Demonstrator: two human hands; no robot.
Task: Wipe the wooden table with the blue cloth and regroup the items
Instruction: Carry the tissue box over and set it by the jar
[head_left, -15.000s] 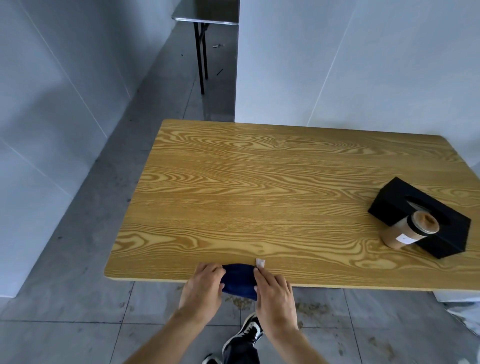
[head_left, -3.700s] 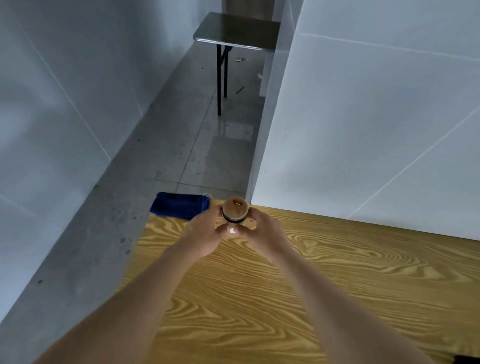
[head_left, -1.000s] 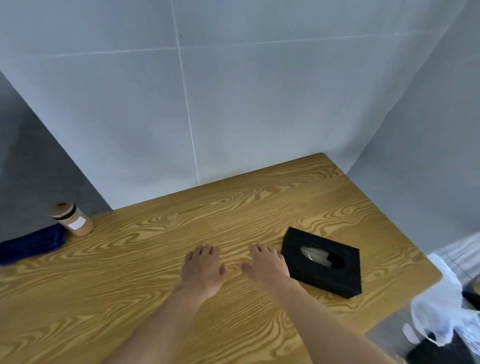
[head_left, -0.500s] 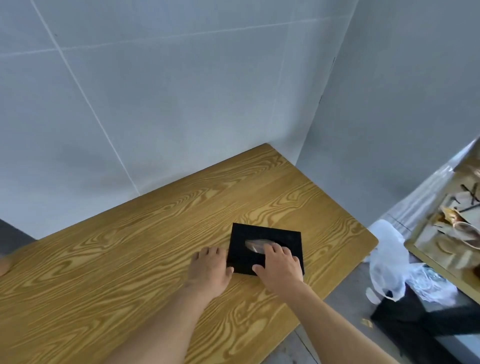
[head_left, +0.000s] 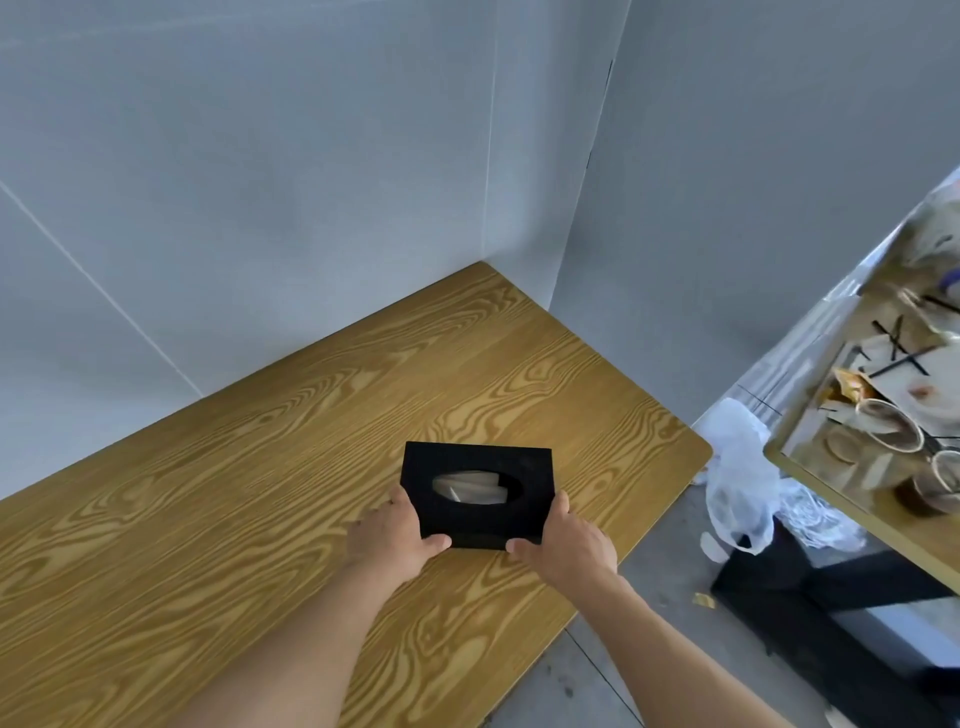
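Left hand: your left hand clamps the 9 o'clock side of the tissue box, thumb on the near edge and fingers along the side wall.
Right hand: your right hand clamps the 3 o'clock side in the same way, thumb on the near corner, so the two hands grip the box between them.
Tissue box: it is black, with a pale tissue showing in the oval slot on top; it sits at about 5 o'clock on the tabletop, near the front edge and the rounded corner. You cannot tell whether it is lifted or resting on the wood.
Cloth: the blue cloth is out of view, so its place cannot be told from here.
Other items: nothing but the box shows on this part of the tabletop.
Wiping: the visible wood looks bare and free of marks, which suggests the wiping is over, though only this end is in view.
Regrouping: this looks like the step in hand, with the box about to be carried to wherever the items belong together.
Left to do: by this reading, set the box down beside the other items, off toward 9 o'clock or beyond the frame.
Surroundings: a white plastic bag lies on the floor at 3 o'clock, past the corner.
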